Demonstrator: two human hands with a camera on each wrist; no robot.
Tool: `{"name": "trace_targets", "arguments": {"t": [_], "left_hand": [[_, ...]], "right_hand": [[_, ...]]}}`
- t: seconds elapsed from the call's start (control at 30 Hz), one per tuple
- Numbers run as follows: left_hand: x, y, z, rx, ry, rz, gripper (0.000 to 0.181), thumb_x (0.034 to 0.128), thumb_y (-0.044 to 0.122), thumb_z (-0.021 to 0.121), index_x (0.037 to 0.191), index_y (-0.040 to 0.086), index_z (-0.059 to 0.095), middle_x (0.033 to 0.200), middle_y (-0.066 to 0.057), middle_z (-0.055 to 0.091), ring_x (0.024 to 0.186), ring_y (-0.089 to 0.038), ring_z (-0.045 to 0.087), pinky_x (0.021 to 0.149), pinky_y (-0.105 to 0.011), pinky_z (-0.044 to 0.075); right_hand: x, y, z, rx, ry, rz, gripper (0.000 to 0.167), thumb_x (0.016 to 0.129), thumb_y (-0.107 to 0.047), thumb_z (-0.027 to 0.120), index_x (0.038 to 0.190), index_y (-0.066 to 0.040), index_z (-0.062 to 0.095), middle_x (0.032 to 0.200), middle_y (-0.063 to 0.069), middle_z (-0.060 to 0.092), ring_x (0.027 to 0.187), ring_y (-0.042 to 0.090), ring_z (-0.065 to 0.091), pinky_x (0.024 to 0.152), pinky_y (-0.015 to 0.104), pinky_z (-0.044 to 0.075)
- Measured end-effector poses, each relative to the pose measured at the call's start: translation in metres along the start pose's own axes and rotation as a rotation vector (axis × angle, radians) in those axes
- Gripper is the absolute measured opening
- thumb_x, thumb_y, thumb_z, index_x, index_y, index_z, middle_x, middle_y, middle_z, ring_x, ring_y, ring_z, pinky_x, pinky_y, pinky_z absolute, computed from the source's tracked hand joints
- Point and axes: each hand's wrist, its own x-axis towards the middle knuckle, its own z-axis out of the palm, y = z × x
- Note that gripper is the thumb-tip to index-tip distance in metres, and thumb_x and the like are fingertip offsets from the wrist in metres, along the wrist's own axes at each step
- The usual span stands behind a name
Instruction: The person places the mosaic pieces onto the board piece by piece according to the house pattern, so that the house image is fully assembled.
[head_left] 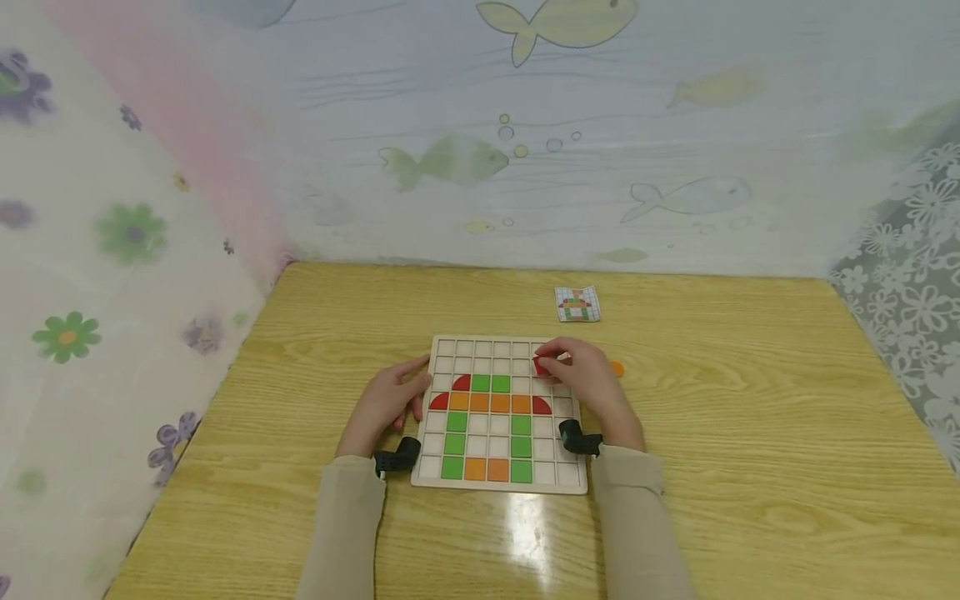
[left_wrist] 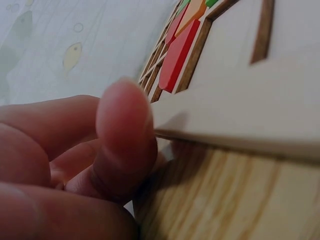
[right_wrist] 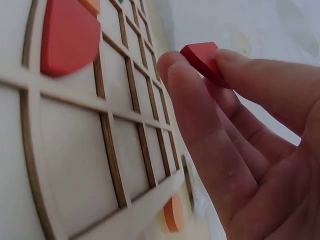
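A square wooden grid board (head_left: 486, 424) lies on the table with red, orange and green pieces in its cells. My right hand (head_left: 588, 379) pinches a small red piece (right_wrist: 202, 57) with one curved side between thumb and fingertips, above the board's upper right cells. A red quarter-circle piece (head_left: 541, 406) sits in the board below that hand. My left hand (head_left: 386, 398) rests at the board's left edge, its thumb (left_wrist: 125, 125) against or very near the rim. Whether its lower fingers touch the board is hidden.
A small printed card (head_left: 577, 304) with a coloured grid pattern lies behind the board. Just right of the right hand is a loose orange piece (head_left: 617, 368), partly hidden. A patterned wall (head_left: 465, 208) rises along the table's back edge. Black wrist cameras (head_left: 579, 437) sit near both hands.
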Motion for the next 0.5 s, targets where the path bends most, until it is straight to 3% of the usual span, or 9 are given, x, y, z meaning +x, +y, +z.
{"name": "trace_targets", "arguments": {"t": [0.23, 0.5], "left_hand": [[0.002, 0.000, 0.000, 0.015, -0.005, 0.012, 0.042, 0.0879, 0.043, 0.051, 0.129, 0.039, 0.044, 0.058, -0.013, 0.059, 0.032, -0.016, 0.033, 0.033, -0.029, 0.034], [0.000, -0.001, 0.000, 0.019, -0.001, 0.011, 0.040, 0.0882, 0.043, 0.051, 0.127, 0.040, 0.044, 0.058, -0.013, 0.058, 0.032, -0.016, 0.035, 0.033, -0.028, 0.034]], "right_hand": [[0.003, -0.002, 0.007, -0.150, -0.029, -0.030, 0.019, 0.086, -0.019, 0.060, 0.104, -0.016, 0.063, 0.098, 0.000, 0.058, 0.084, 0.018, 0.053, 0.075, 0.033, 0.044], [0.003, 0.000, 0.012, -0.144, -0.081, -0.031, 0.024, 0.084, -0.017, 0.062, 0.108, -0.016, 0.061, 0.091, 0.000, 0.060, 0.083, 0.016, 0.055, 0.073, 0.032, 0.045]]}}
